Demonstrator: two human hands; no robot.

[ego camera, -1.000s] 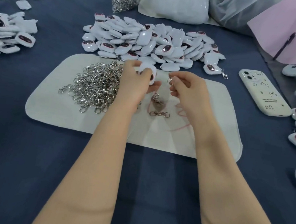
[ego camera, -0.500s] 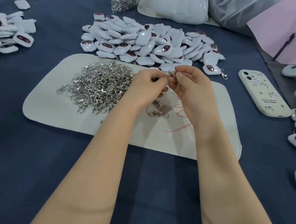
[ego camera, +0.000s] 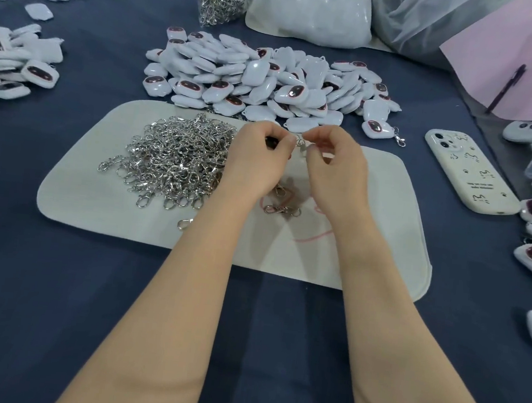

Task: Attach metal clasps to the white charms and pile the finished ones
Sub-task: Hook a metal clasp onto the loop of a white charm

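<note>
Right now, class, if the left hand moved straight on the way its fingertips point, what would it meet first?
Probably the clasp pinched by the right hand, just beside the fingertips of the left hand, which grips a charm; depth between them is unclear.

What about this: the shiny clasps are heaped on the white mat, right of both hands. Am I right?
Not quite. The head view shows the clasps heaped on the white mat, but they lie to the left of the left hand and the right hand.
</note>
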